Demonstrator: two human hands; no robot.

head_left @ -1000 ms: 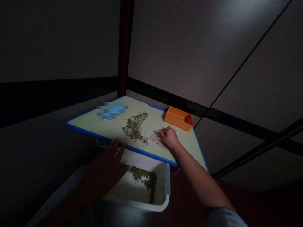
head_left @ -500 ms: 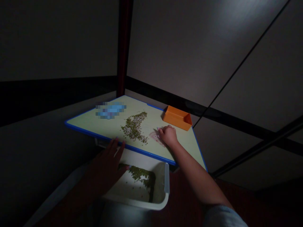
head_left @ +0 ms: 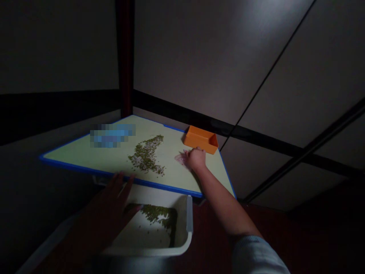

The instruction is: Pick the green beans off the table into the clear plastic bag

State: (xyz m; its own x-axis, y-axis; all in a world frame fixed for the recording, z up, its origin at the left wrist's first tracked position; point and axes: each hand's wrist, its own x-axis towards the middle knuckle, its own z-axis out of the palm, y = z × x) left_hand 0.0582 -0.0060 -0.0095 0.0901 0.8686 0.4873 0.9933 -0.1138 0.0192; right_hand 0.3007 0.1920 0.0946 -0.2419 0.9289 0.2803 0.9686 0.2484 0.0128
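Note:
My right hand (head_left: 196, 156) is closed over the right part of the tabletop, just in front of the orange tray (head_left: 199, 143). Whatever its curled fingers may hold is hidden. A pinkish fan-shaped mark (head_left: 180, 159) shows on the surface beside its fingertips. Small green seeds or grains (head_left: 146, 154) lie scattered across the middle of the table (head_left: 171, 179). My left hand (head_left: 112, 198), dark in shadow, has its fingers apart at the blue front edge. Its thumb reaches over a white bin (head_left: 182, 241) that holds more green grains (head_left: 159, 215).
A blurred blue patch (head_left: 112, 135) is at the table's left. Panelled walls (head_left: 182, 57) rise behind, meeting at a dark red post (head_left: 127, 57). The white bin sits below the front edge, above a dark red floor (head_left: 211, 239).
The view has swung right, so everything sits further left in the picture. My right hand has moved slightly closer to the orange tray, still closed. My left hand stays at the front edge.

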